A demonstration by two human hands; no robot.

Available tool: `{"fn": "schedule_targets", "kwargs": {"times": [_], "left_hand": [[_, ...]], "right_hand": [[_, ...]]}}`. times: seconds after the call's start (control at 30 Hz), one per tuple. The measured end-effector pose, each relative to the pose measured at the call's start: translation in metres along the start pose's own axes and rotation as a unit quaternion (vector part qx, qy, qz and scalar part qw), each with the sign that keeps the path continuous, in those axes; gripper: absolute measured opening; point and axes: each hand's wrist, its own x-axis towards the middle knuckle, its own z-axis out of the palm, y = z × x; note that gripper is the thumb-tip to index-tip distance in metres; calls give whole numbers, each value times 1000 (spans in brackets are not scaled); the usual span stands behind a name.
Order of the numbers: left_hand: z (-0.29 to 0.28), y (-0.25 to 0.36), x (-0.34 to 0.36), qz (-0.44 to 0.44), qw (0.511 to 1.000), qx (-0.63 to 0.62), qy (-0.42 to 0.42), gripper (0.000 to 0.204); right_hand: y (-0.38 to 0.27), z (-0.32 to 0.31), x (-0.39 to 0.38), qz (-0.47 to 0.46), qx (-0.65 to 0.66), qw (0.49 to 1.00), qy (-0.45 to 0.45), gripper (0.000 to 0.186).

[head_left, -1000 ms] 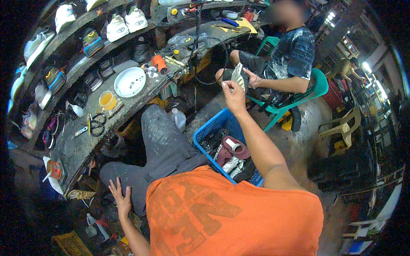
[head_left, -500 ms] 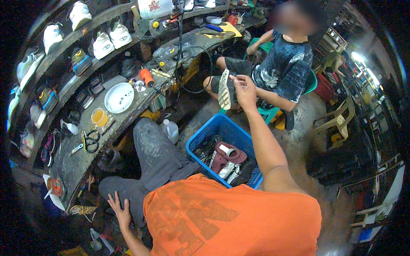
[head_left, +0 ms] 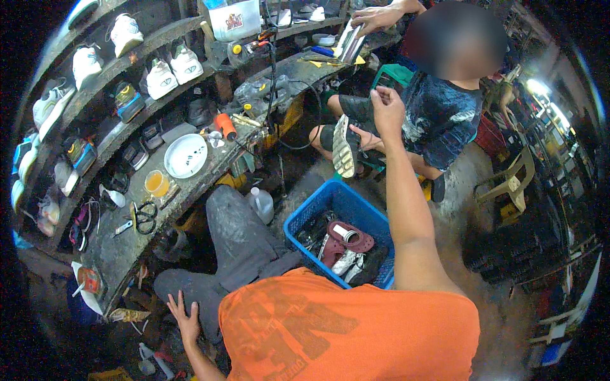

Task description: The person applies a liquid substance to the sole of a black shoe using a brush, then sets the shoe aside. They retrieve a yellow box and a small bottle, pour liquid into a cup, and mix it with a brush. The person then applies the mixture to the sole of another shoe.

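Note:
My left hand (head_left: 185, 319) rests with spread fingers at my knee, holding nothing. My right arm stretches forward, and my right hand (head_left: 389, 109) is raised with its fingers curled in toward the thumb. Whether anything small is pinched there I cannot make out. Just below and left of it, a shoe with a pale ridged sole (head_left: 344, 149) is gripped by the hand (head_left: 366, 136) of a person seated opposite. Below my right forearm stands a blue plastic basket (head_left: 304, 213) holding a maroon clog (head_left: 357, 239) and other footwear.
Along the left, a curved workbench (head_left: 121, 254) carries a white plate (head_left: 185, 156), scissors (head_left: 145, 218), an amber cup (head_left: 156, 183) and an orange-handled tool (head_left: 225, 126). Shoes line the shelves above. Another hand (head_left: 381, 18) holds a flat white-and-dark object at the far bench.
The shoe has passed from my right hand to the seated person's hand. My right hand has risen slightly to the right. Another hand with a flat object has appeared over the far bench.

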Motion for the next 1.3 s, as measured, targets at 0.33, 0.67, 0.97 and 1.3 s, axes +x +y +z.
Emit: {"fn": "schedule_targets", "kwargs": {"times": [0.33, 0.67, 0.97, 1.3], "left_hand": [[2, -2, -3, -7, 1000, 2, 11, 65], [-78, 95, 29, 61, 996, -57, -44, 61], [-140, 303, 85, 385, 917, -57, 83, 35], [-108, 408, 185, 514, 857, -34, -11, 65]], "right_hand": [[-69, 73, 78, 7, -31, 998, 53, 123], [-72, 64, 49, -105, 32, 994, 28, 67], [-75, 75, -92, -21, 205, 969, -138, 62], [-79, 144, -173, 67, 259, 915, -303, 73]]}}
